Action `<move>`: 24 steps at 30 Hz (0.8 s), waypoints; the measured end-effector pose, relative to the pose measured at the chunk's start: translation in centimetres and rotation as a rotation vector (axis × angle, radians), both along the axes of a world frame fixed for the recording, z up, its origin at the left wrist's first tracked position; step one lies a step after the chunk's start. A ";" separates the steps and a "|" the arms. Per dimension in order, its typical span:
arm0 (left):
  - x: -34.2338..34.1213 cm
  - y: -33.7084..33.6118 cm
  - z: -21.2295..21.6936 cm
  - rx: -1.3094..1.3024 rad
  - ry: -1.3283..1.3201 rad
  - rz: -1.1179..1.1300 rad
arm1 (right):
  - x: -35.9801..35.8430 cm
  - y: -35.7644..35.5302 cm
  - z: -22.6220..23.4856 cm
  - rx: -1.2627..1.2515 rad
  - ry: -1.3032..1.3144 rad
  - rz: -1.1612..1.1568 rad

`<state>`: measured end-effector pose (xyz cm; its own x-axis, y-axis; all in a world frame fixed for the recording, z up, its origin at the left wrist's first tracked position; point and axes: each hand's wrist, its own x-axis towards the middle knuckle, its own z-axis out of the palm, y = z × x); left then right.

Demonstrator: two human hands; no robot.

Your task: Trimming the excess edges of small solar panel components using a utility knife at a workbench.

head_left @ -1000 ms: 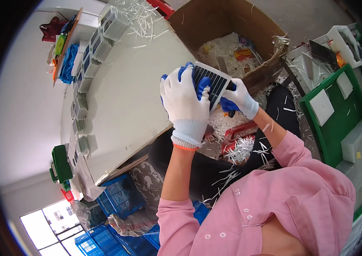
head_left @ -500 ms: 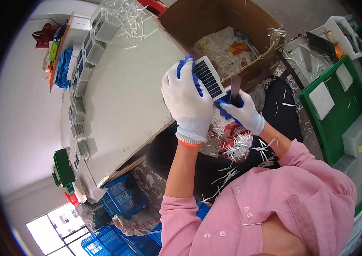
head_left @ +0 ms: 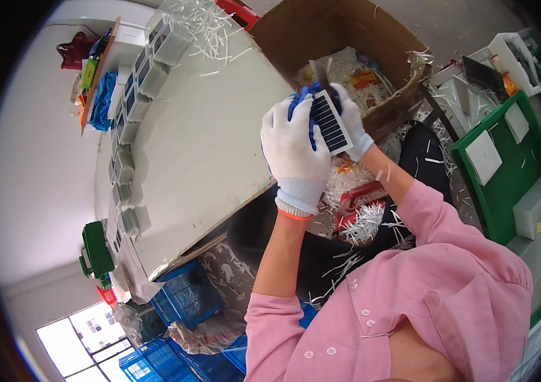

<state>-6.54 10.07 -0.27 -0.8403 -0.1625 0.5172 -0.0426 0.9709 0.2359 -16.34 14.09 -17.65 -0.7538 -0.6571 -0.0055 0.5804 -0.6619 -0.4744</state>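
My left hand, in a white knit glove with blue-coated fingers, grips a small panel by its left side. Dark with pale stripes and a white border, it looks like a small solar panel and is tilted in the air. Behind its far right side is my right hand, gloved the same way and closed around a flat, dark metal blade. The blade sticks up past the panel's upper edge; its kind of handle is hidden. Whether it touches the panel I cannot tell.
A cardboard box of white shreds stands ahead. Stacks of similar panels line the pale table at left. Below my hands are shreds and a red-handled object. To the right is a green tray; blue crates stand lower left.
My right hand and the blade have moved up and left, from the panel's lower corner to its upper edge. My left hand and the panel have shifted slightly right.
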 end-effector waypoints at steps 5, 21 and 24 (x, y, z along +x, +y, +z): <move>-0.2 -0.1 0.3 0.301 0.143 -0.062 | 0.2 8.6 10.2 0.528 1.268 -0.654; 4.5 -2.9 -0.4 -0.087 0.078 0.075 | -5.5 42.3 10.2 1.326 0.143 0.126; 4.4 -2.8 -0.6 -0.098 0.098 0.047 | -6.1 44.0 9.7 1.516 0.257 0.182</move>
